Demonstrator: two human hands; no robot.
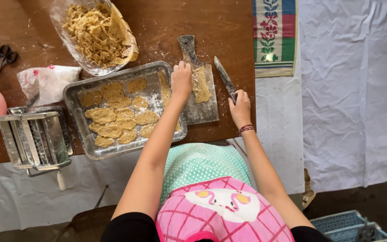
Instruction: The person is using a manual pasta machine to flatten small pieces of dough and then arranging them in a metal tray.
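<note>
One strip of speckled dough (pixel 201 85) lies lengthwise on a worn wooden board (pixel 200 105), its handle pointing away. The left hand (pixel 182 79) presses flat, fingers spread, on the board's edge beside it. The right hand (pixel 240 107) is closed around a knife (pixel 224 77), its steel blade angled away and leftward.

left hand (pixel 181 79) flat, right hand (pixel 240 107) fisted (gripping)

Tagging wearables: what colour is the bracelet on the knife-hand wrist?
Dark red and beaded-looking, the bracelet sits on the right hand's wrist; head view.
</note>
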